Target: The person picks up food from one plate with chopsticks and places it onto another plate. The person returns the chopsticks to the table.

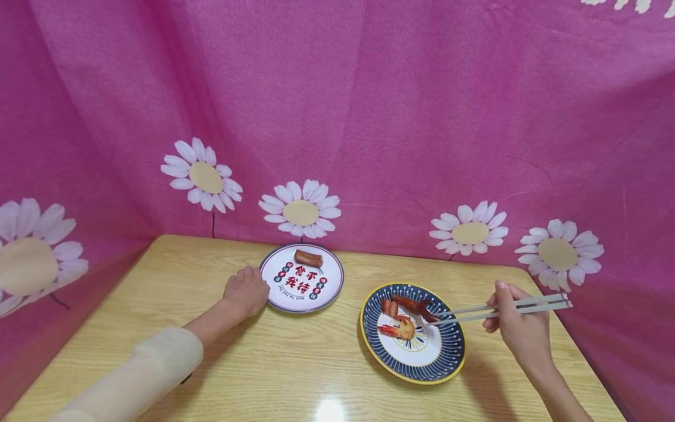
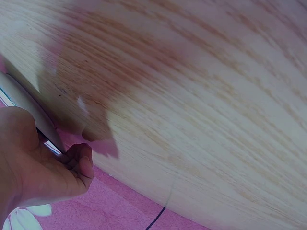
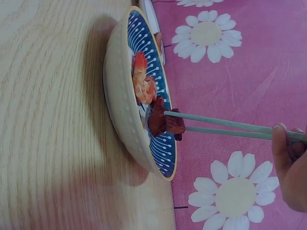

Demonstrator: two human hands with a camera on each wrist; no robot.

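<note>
My left hand (image 1: 246, 292) grips the left rim of a white plate (image 1: 285, 297) with red characters; in the left wrist view its curled fingers meet the plate's edge. A short brown sausage piece (image 1: 308, 258) lies at the back of that plate. With my right hand (image 1: 522, 328) I hold pale green chopsticks (image 1: 506, 309). Their tips reach into a deep blue-patterned plate (image 1: 387, 364) with a yellow rim, at a dark brown glazed piece of meat (image 3: 157, 117). Beside the meat lie a cooked shrimp (image 1: 403, 329) and a small reddish-brown piece (image 1: 389, 308).
Both plates stand on a light wood table (image 1: 295, 363), the white one farther back and left. A pink cloth (image 1: 369, 129) with large white daisies hangs behind the table and along its sides.
</note>
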